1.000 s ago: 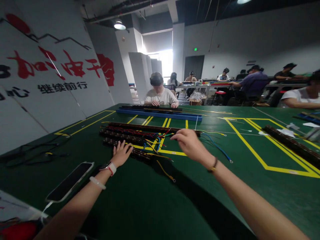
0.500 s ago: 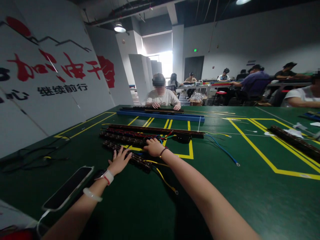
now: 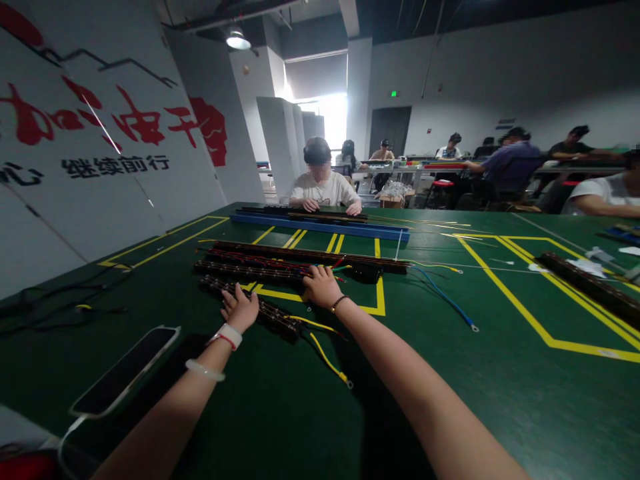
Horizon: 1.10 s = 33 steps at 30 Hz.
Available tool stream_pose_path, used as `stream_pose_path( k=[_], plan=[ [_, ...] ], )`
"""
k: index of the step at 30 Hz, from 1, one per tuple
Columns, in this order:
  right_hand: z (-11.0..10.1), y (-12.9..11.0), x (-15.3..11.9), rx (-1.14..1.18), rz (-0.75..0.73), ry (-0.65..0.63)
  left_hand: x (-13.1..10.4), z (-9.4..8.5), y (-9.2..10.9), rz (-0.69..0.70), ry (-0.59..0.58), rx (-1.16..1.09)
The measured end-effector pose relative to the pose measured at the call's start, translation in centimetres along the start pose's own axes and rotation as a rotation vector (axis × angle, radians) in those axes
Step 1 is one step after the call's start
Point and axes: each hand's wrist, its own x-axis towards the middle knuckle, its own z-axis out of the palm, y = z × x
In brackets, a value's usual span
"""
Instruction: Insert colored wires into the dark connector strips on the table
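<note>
My left hand lies over the nearest dark wired strip, fingers apart and touching its upper side. A yellow wire with a ring terminal runs from that strip's right end. Behind it is a second dark strip, angled slightly differently. My right hand is at the right end of this one, fingers curled down among coloured wires; what they grip is hidden. A small ring terminal shows just below that hand. Beside it, to the right, sits a black block at the long rear strip.
A blue channel crosses the far side, where a co-worker rests both hands on dark strips. Leftward are a phone on a cable and black cables. A blue wire and another strip lie right.
My right hand has shifted a little right and away from me, uncovering a ring terminal. My left hand's fingers have drawn in slightly on the near strip. The view has turned a little.
</note>
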Motion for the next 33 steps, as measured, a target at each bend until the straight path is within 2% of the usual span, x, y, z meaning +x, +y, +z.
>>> stream_pose_path(
  k=[4,7,10,12,13,15,17,19,25,29,33],
  plan=[
    [-0.3,-0.1,0.2,0.024,0.028,0.048,0.8,1.8,1.6,-0.046,0.068,-0.065],
    [-1.9,0.8,0.7,0.05,0.028,0.091,1.6,3.0,2.3,-0.091,0.117,-0.12],
    [-4.6,3.9,1.1,0.103,0.098,0.244,3.0,3.7,2.5,-0.124,0.136,-0.175],
    [-6.1,7.1,0.9,0.125,0.222,0.352,4.0,4.0,2.7,-0.136,0.141,-0.205],
    [-6.7,8.8,0.7,0.116,0.295,0.341,4.5,4.1,2.8,-0.138,0.142,-0.218],
    [-7.0,12.0,-0.1,0.083,0.395,0.156,5.2,4.6,3.1,-0.137,0.148,-0.237],
    [-6.5,14.5,-1.0,0.078,0.395,-0.06,5.8,5.3,3.5,-0.127,0.161,-0.246],
    [-5.4,15.9,-1.6,0.091,0.369,-0.182,6.2,6.2,3.9,-0.103,0.185,-0.25],
    [-2.8,16.8,-1.1,0.128,0.341,-0.353,7.1,8.4,4.6,-0.132,0.286,-0.243],
    [-2.4,17.1,-0.8,0.119,0.339,-0.363,7.0,9.1,5.2,-0.144,0.324,-0.235],
    [-2.6,17.6,-1.6,0.126,0.308,-0.358,6.3,10.0,6.5,-0.129,0.334,-0.23]
  ],
)
